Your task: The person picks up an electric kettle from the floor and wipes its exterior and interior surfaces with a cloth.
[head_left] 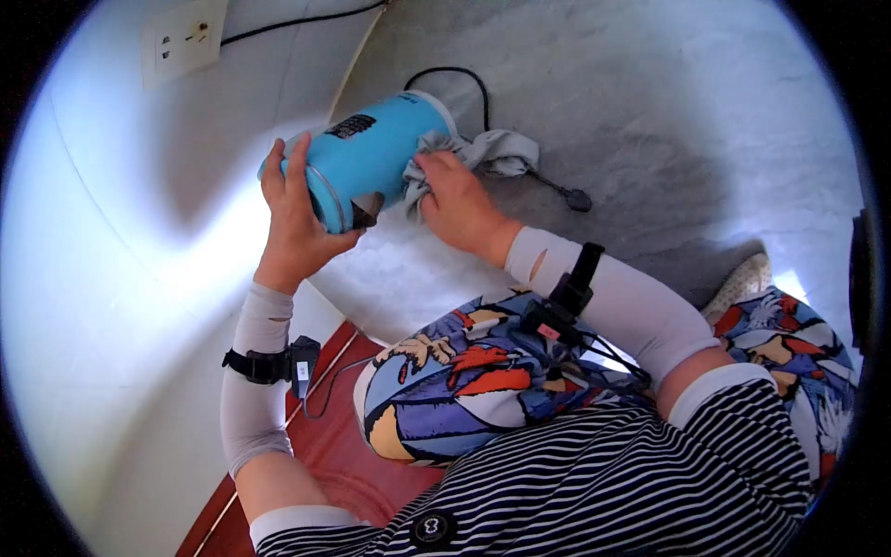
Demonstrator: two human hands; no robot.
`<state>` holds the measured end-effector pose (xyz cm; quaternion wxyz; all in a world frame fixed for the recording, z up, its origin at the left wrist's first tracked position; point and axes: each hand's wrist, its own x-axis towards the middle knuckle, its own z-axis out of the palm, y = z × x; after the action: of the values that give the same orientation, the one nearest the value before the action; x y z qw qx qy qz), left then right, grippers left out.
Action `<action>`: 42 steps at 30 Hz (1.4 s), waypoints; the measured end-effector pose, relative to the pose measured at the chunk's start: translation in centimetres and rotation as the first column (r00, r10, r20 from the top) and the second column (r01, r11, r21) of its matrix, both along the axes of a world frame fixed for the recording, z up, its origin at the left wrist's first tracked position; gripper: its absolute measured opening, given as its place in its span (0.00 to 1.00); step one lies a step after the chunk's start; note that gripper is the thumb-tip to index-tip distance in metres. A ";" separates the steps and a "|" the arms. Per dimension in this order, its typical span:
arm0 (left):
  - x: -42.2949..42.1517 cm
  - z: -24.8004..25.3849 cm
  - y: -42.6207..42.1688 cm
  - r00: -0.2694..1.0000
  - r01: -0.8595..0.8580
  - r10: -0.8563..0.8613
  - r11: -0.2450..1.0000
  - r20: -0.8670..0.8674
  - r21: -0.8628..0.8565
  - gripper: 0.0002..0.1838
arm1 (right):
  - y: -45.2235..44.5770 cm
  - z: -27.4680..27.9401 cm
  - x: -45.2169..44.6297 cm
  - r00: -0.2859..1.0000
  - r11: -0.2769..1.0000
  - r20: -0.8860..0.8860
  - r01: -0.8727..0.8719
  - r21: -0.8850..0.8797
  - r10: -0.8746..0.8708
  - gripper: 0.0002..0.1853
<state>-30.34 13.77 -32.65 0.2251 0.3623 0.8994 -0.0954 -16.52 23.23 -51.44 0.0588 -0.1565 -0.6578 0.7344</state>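
A light-blue cylinder (pixel 371 153), with a dark label on its side and a pale rim at the far end, is tilted in front of me. Its exact kind I cannot tell. My left hand (pixel 299 218) grips its near left end, thumb below and fingers spread over the top. A crumpled grey cloth (pixel 506 151) is pinched in my right hand (pixel 459 200), which presses it against the cylinder's right side. Beside the cloth lies a black plug (pixel 577 200) on a cord. A dark brownish patch (pixel 368 210) shows on the cylinder near my left thumb.
The grey marbled floor (pixel 640 121) spreads behind and to the right. On the left rises a white wall (pixel 111 232) with a socket plate (pixel 186 42) and a black cable (pixel 302 20). A red wooden surface (pixel 357 473) is below my left forearm.
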 end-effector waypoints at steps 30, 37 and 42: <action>0.0 0.2 0.2 0.999 0.051 -0.051 0.996 -0.005 0.075 0.69 | -0.7 1.6 0.5 0.988 0.991 -0.148 0.065 0.121 -0.047 0.14; -0.1 0.1 0.3 0.999 0.041 -0.041 0.996 -0.007 0.085 0.68 | 1.8 -2.1 -1.9 0.981 0.976 0.184 -0.096 0.196 0.060 0.21; -0.1 0.5 -0.2 0.999 0.052 -0.053 0.997 0.006 0.055 0.70 | 1.7 3.1 -2.4 0.974 0.977 -0.221 0.083 0.197 -0.039 0.23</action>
<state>-30.43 13.58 -32.15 0.2160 0.3921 0.8910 -0.0752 -18.91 24.90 -48.32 0.1685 -0.0891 -0.7144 0.6732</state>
